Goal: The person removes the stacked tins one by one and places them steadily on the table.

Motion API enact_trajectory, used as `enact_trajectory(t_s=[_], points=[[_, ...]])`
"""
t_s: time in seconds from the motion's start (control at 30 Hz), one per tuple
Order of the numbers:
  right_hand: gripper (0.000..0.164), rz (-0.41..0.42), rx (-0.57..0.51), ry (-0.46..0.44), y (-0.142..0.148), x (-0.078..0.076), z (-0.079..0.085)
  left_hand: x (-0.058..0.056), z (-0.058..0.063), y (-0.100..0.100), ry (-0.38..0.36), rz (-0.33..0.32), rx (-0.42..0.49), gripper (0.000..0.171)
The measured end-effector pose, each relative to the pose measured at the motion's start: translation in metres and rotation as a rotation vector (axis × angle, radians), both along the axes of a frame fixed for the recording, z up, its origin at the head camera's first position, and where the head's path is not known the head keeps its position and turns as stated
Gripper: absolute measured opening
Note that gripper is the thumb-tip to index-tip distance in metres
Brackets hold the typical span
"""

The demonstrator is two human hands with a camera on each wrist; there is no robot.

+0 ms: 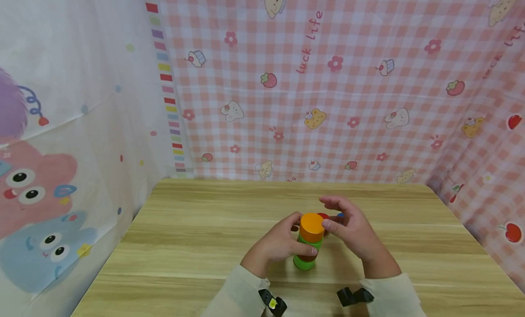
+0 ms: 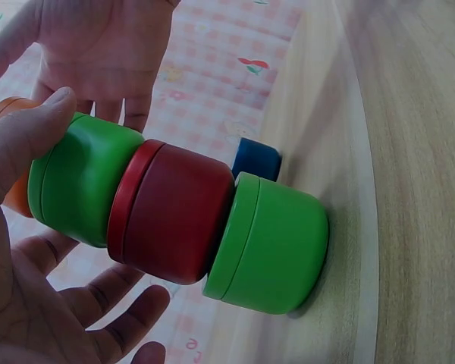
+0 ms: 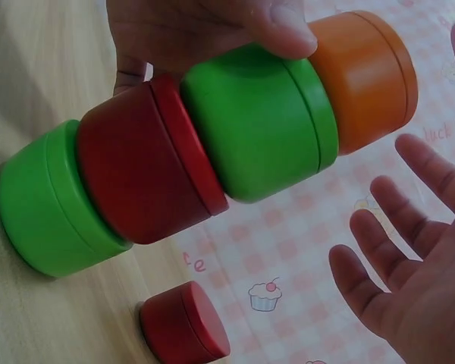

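Note:
Small round lidded jars stand stacked on the table: a lower green jar (image 2: 277, 246), a red jar (image 2: 178, 212), an upper green jar (image 3: 258, 121) and an orange jar (image 1: 311, 226) on top. The jars sit slightly out of line with one another. My left hand (image 1: 283, 240) holds the upper green jar, its thumb across the near side and its other fingers around the far side, partly hidden. To the right of the stack is my right hand (image 1: 352, 230), fingers spread, thumb near the orange jar's edge; whether it touches cannot be told.
Behind the stack, a separate red jar (image 3: 186, 322) stands on the wooden table (image 1: 184, 244). A blue jar (image 2: 256, 159) is beside it, partly hidden by the right hand in the head view. Patterned cloth (image 1: 287, 98) hangs behind and along the sides of the table.

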State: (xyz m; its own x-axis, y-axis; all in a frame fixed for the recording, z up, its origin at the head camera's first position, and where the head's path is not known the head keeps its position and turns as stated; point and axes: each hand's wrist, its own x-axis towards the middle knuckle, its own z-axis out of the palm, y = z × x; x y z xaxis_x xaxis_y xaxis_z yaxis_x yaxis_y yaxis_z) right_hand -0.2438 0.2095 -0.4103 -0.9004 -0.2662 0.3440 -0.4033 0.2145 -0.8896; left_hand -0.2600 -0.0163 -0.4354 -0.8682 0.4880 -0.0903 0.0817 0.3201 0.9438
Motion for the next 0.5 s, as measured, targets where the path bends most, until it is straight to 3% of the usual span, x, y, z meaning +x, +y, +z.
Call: enact_trajectory(t_s=[0.5], points=[[0.045,0.073,0.077,-0.011,-0.0012,-0.0031,-0.006,0.0024,0.0012,0.0014,0.02,-0.019,0.016,0.056]])
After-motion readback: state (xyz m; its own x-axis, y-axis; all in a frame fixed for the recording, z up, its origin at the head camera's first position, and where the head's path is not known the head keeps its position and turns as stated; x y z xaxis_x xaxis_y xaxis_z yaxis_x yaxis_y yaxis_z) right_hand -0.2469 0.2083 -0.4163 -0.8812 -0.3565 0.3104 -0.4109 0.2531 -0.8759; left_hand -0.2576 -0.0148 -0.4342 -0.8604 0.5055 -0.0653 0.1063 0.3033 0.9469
